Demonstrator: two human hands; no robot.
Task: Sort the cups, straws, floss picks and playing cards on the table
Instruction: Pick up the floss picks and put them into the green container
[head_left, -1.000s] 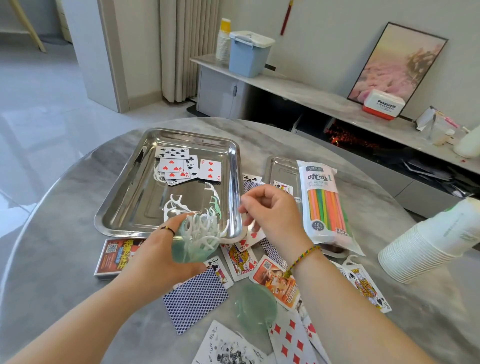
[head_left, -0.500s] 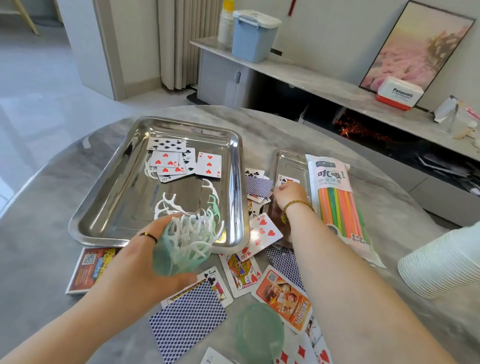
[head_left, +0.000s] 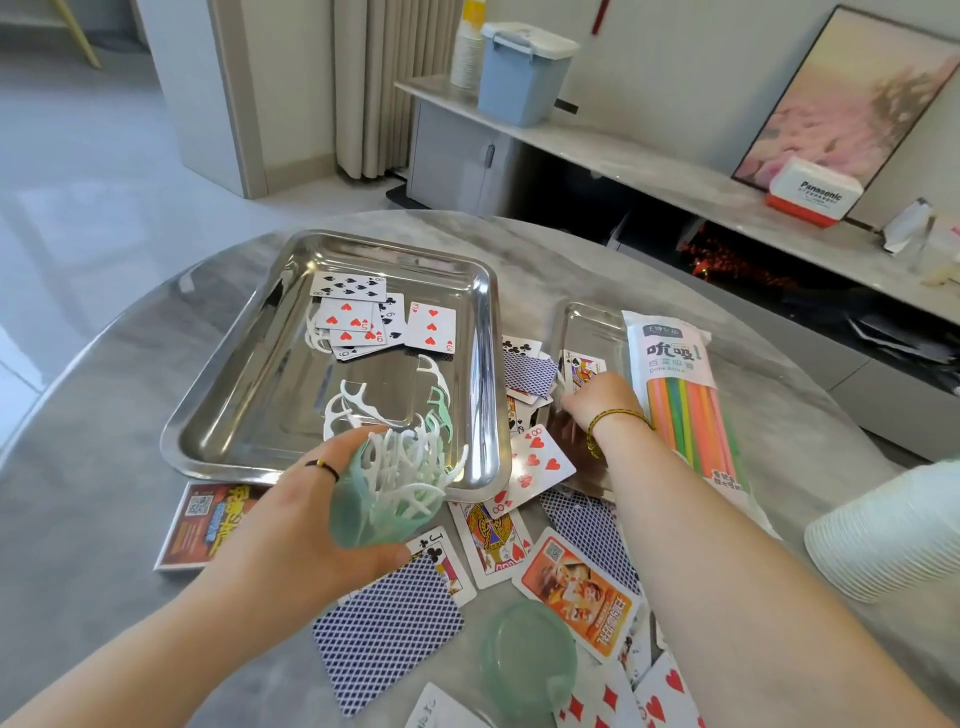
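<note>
My left hand (head_left: 306, 514) grips a small green tub (head_left: 363, 512) stuffed with white floss picks (head_left: 410, 465), held over the near rim of the large steel tray (head_left: 208, 415). Loose floss picks (head_left: 363, 402) and a few playing cards (head_left: 374, 317) lie in that tray. My right hand (head_left: 597, 400) reaches into the small steel tray (head_left: 587, 325), its fingers curled down beside a jack card (head_left: 584, 366); what they hold is hidden. Playing cards (head_left: 535, 462) are scattered on the table. A pack of coloured straws (head_left: 685, 405) lies to the right. Stacked white cups (head_left: 893, 535) are at the right edge.
The tub's green lid (head_left: 527, 657) lies on the table near me. A card box (head_left: 205, 525) sits at the left below the large tray. Beyond the round marble table (head_left: 93, 519) runs a low cabinet with a blue bin (head_left: 524, 73) and a framed picture (head_left: 841, 104).
My right hand has moved from above the tub across to the small tray on the right. My left hand keeps the tub in the same place.
</note>
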